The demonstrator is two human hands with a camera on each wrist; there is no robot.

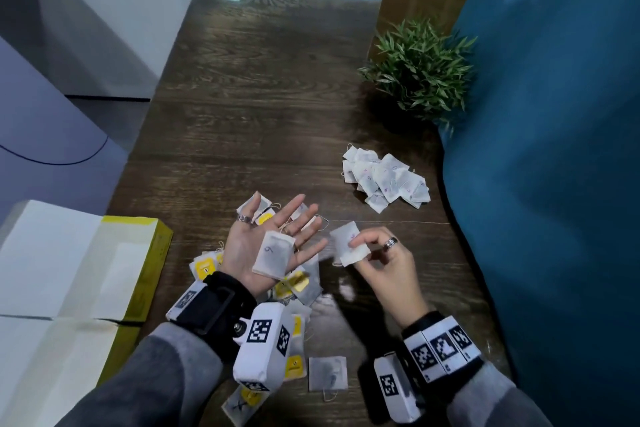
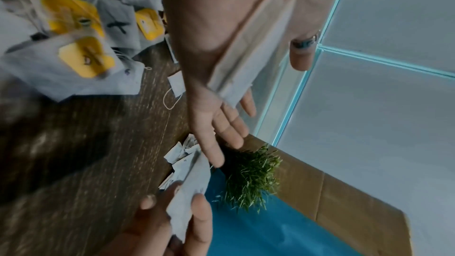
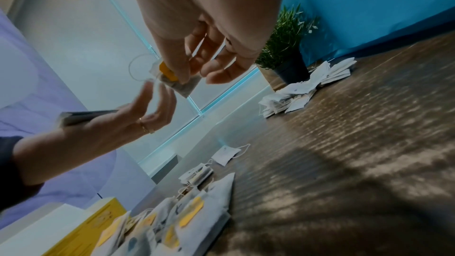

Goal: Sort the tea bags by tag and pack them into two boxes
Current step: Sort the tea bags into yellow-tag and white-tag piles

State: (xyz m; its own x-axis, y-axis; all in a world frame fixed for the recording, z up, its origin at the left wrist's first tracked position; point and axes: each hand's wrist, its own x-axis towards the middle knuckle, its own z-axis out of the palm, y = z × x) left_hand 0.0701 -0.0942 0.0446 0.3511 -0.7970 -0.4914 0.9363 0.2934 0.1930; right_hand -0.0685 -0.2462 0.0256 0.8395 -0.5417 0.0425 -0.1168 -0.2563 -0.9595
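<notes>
Nearest me, loose tea bags with yellow tags (image 1: 294, 291) lie heaped on the surface (image 1: 277, 97) under my left wrist. My left hand (image 1: 266, 246) is palm up, fingers straight, grip apart; a tea bag marked 9 (image 1: 273, 255) rests flat on the palm. My right hand (image 1: 379, 262) pinches a second tea bag (image 1: 348, 246) between thumb and fingertips, grip clamped on it. Yellow box (image 1: 145, 274) at left edge. Farther right, a pile of white tea bags (image 1: 384, 180); beyond it, a potted plant (image 1: 419, 69).
</notes>
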